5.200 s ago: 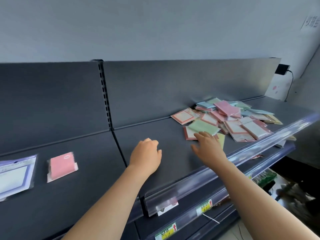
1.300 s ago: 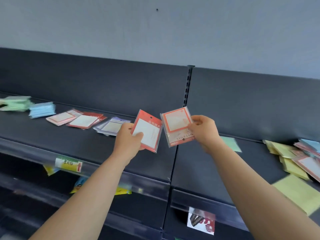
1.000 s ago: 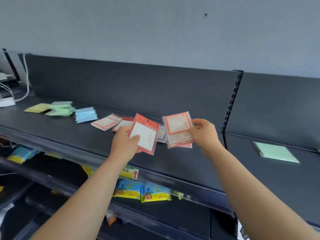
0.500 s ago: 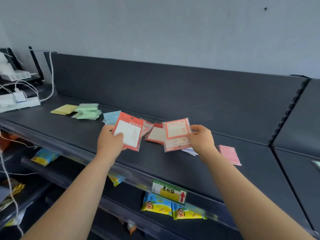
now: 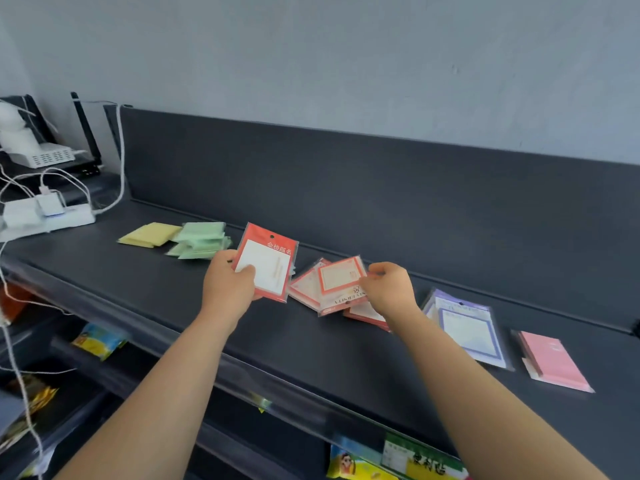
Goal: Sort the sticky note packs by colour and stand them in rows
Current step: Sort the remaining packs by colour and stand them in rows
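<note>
While both hands grip 1 pack each, left [image 5: 227,285] red [image 5: 266,263], right [image 5: 389,289] orange [image 5: 341,282], lower orange squarely onto matching pile [image 5: 306,289].

Both bare arms reach forward, side by side. The left hand [image 5: 227,289] holds a red pack [image 5: 268,268], with the thumb on the front and the fingers behind. The right hand [image 5: 389,289] pinches an orange pack [image 5: 339,280] by its right edge, fingers curled.

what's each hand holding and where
Left hand grips the red pack by its lower left corner; right hand pinches the orange-bordered pack by its right edge.
</note>
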Tool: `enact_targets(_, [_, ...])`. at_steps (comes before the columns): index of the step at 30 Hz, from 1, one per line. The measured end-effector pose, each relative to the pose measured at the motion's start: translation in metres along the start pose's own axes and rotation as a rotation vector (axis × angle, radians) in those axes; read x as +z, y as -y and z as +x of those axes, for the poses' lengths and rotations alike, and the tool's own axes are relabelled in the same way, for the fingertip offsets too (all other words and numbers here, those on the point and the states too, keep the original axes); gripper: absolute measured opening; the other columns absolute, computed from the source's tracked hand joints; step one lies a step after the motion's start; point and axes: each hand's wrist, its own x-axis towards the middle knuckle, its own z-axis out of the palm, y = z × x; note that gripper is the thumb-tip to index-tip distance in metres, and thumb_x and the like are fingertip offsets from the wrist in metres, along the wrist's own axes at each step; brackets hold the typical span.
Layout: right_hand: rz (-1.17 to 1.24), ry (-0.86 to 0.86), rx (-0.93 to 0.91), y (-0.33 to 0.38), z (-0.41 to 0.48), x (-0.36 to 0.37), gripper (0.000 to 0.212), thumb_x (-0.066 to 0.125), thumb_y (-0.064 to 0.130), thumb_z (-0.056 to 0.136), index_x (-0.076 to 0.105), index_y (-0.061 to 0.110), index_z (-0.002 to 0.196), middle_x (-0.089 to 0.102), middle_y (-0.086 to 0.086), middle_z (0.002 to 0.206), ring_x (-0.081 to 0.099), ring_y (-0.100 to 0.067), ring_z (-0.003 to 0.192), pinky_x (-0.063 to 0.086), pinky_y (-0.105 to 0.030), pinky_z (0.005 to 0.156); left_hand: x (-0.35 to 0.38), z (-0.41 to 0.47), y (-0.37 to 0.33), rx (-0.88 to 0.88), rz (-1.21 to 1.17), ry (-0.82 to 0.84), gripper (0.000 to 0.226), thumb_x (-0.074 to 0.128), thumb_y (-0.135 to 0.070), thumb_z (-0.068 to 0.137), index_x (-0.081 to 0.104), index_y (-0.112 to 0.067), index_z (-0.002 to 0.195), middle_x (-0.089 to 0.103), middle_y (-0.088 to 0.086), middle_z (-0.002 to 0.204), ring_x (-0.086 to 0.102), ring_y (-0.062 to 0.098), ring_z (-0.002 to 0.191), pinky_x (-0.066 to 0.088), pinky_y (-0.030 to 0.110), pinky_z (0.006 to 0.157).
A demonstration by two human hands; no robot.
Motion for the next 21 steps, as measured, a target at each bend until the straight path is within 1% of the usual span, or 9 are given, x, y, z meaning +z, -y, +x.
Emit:
enact_targets(3, [-0.095,-0.044,-0.013,0.006,-0.001,0.018,0.024,0.053,0.004,0.085,0.064,-0.007,0.102,0.068,-0.017,0.088,0.054,-0.019,0.068,0.042,-0.020,0.053,-0.008,0.023,0.002,0.006,-0.002,0.062,0.023,0.047,-0.002,0.095,0.048,-0.017,0.112,0.059,0.001,0.115,0.063,0.021,0.099,0.050,0.022,0.051])
enact_targets(5, [-0.171,-0.047,-0.021,0.009,-0.003,0.028,0.021,0.054,0.007,0.084,0.065,-0.009,0.093,0.065,-0.014,0.073,0.050,-0.017,0.053,0.034,-0.016,0.036,-0.012,0.037,0.002,0.024,-0.001,0.103,0.022,0.047,-0.002,0.094,0.049,-0.016,0.111,0.060,0.002,0.116,0.063,0.022,0.100,0.050,0.022,0.052])
enact_targets(6, [-0.221,-0.046,-0.020,0.011,-0.005,0.032,0.020,0.055,0.010,0.083,0.065,-0.007,0.087,0.061,-0.009,0.067,0.049,-0.016,0.049,0.032,-0.016,0.034,-0.013,0.042,0.002,0.032,-0.003,0.123,0.022,0.047,-0.002,0.094,0.049,-0.016,0.111,0.060,0.003,0.116,0.063,0.023,0.101,0.051,0.024,0.053])
enact_targets(10, [-0.382,-0.040,-0.056,0.013,-0.010,0.042,0.022,0.059,0.019,0.081,0.057,0.008,0.062,0.056,-0.007,0.059,0.049,-0.021,0.050,0.041,-0.027,0.049,-0.012,0.055,0.004,0.047,-0.022,0.220,0.025,0.048,-0.003,0.093,0.049,-0.017,0.113,0.061,0.003,0.116,0.064,0.023,0.100,0.058,0.034,0.061])
enact_targets(12, [-0.340,-0.035,-0.095,0.014,-0.012,0.039,0.021,0.061,0.020,0.087,0.068,0.010,0.070,0.066,-0.003,0.066,0.057,-0.017,0.053,0.049,-0.026,0.053,-0.006,0.057,0.003,0.055,-0.039,0.270,0.028,0.049,-0.004,0.092,0.050,-0.020,0.115,0.062,0.003,0.116,0.065,0.023,0.101,0.060,0.039,0.067])
enact_targets(13, [-0.307,-0.048,-0.124,0.016,-0.014,0.035,0.018,0.061,0.021,0.090,0.072,0.012,0.078,0.068,0.001,0.072,0.060,-0.012,0.058,0.049,-0.019,0.054,-0.002,0.056,0.002,0.066,-0.036,0.295,0.029,0.050,-0.005,0.092,0.050,-0.022,0.115,0.062,0.002,0.116,0.064,0.023,0.101,0.060,0.041,0.071])
enact_targets(16, [-0.193,-0.086,-0.184,0.021,-0.021,0.023,0.016,0.057,0.025,0.093,0.073,0.020,0.092,0.068,0.011,0.083,0.056,0.004,0.064,0.038,-0.004,0.054,0.019,0.049,-0.005,0.131,0.017,0.391,0.028,0.051,-0.011,0.093,0.049,-0.029,0.114,0.062,-0.004,0.117,0.062,0.019,0.105,0.057,0.048,0.084])
enact_targets(19, [-0.038,-0.082,-0.168,0.023,-0.027,0.011,0.019,0.055,0.030,0.094,0.070,0.020,0.102,0.071,0.012,0.089,0.063,0.004,0.075,0.046,-0.014,0.068,0.044,0.033,-0.014,0.211,0.099,0.468,0.025,0.048,-0.015,0.097,0.046,-0.029,0.118,0.057,-0.007,0.117,0.058,0.016,0.104,0.054,0.039,0.086])
enact_targets(21, [-0.026,-0.106,-0.155,0.023,-0.029,0.001,0.019,0.056,0.029,0.094,0.070,0.018,0.102,0.072,0.007,0.083,0.064,-0.003,0.069,0.051,-0.026,0.070,0.060,0.023,-0.018,0.241,0.134,0.527,0.029,0.045,-0.018,0.099,0.046,-0.025,0.127,0.056,-0.007,0.119,0.057,0.015,0.104,0.053,0.036,0.085])
